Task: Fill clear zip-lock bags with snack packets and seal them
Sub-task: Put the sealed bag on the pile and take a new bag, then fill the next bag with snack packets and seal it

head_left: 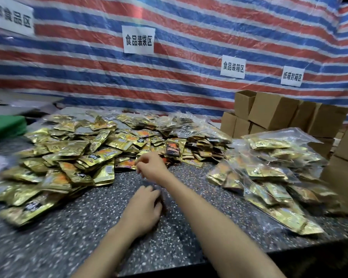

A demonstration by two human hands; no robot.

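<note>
Currently: loose heap of gold foil snack packets (72, 157) on speckled dark stone surface (88, 227); filled clear zip-lock bags (269, 167) stacked to the right. Right hand (151, 165) has fingers curled at the heap's near edge; whether it holds a packet we cannot tell. Left hand (145, 205) rests palm down, relaxed, holding nothing we see. We advise pinching packets by a corner and lifting them clear of their neighbours.

Loose gold foil snack packets (72, 157), some printed in orange and black, lie heaped in a wide, overlapping pile across the left and middle of the speckled worktop (129, 227). At right, clear zip-lock bags (269, 173) stuffed with the same packets are stacked in a slumping mound. More filled bags (181, 125) lie at the pile's far edge.
</note>
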